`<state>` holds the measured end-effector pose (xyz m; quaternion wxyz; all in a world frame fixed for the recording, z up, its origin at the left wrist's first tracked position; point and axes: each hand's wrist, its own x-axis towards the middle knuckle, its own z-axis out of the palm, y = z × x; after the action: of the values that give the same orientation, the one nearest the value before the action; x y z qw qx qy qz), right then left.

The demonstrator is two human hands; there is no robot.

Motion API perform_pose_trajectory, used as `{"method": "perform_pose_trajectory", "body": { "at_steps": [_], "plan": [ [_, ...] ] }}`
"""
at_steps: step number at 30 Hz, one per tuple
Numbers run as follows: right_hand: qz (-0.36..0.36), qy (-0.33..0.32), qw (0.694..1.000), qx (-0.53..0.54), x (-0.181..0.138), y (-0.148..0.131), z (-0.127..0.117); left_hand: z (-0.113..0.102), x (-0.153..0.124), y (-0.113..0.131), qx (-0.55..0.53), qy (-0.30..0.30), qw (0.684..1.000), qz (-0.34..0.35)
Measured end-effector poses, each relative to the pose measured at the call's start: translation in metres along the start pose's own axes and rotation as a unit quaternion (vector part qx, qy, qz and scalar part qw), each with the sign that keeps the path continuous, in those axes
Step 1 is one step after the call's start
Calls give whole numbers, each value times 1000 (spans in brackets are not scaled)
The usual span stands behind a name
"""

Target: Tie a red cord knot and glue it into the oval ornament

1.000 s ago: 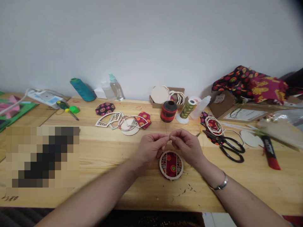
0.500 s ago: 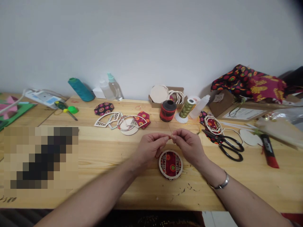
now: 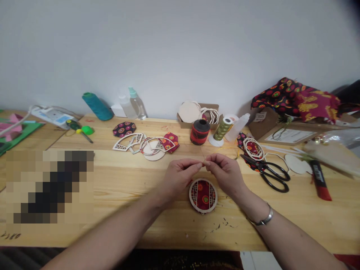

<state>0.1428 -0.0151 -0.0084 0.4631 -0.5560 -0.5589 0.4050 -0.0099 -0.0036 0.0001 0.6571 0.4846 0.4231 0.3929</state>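
Note:
My left hand (image 3: 184, 173) and my right hand (image 3: 225, 173) meet fingertip to fingertip above the middle of the table, both closed in a pinch. A fine thread (image 3: 202, 152) rises from between the fingertips; its ends are too thin to follow. Just below the hands lies a round ornament (image 3: 203, 196), dark red patterned fabric inside a pale wooden lattice frame, touched by neither hand. Beyond the fingers stands a spool of red thread (image 3: 200, 132). A pair of black-handled scissors (image 3: 272, 170) rests to the right of my right hand.
Wooden cut-out frames (image 3: 128, 142) and fabric-covered pieces (image 3: 169, 142) lie left of centre. By the wall stand a teal thread cone (image 3: 97, 107), a spray bottle (image 3: 137, 105) and a green-gold spool (image 3: 223, 129). Cardboard box (image 3: 287, 129) with fabric and red-black tube (image 3: 320, 180) are right.
Both hands stay pinched together in nearly the same place, with only slight finger movement. The round ornament and the other things on the table have not moved.

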Motion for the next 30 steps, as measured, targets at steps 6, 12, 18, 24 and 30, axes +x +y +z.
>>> {"method": "perform_pose_trajectory", "body": {
  "at_steps": [6, 12, 18, 24, 30],
  "plan": [
    [2, -6, 1000, 4, 0, 0, 0, -1, 3, -4, 3, 12, 1000, -16],
    [0, -20, 1000, 4, -1, -3, 0, -1, 4, -6, -40, 13, 996, -76],
    [-17, -19, 1000, 13, -2, 1, 2, 2, 4, -8, -69, 33, 994, -75],
    [-47, -20, 999, 17, -3, 12, 9, -3, 10, -7, -118, 92, 987, -51],
    [-178, -14, 976, -128, 0, 17, 8, -9, 17, -6, -160, 119, 980, -18]
  ]
}}
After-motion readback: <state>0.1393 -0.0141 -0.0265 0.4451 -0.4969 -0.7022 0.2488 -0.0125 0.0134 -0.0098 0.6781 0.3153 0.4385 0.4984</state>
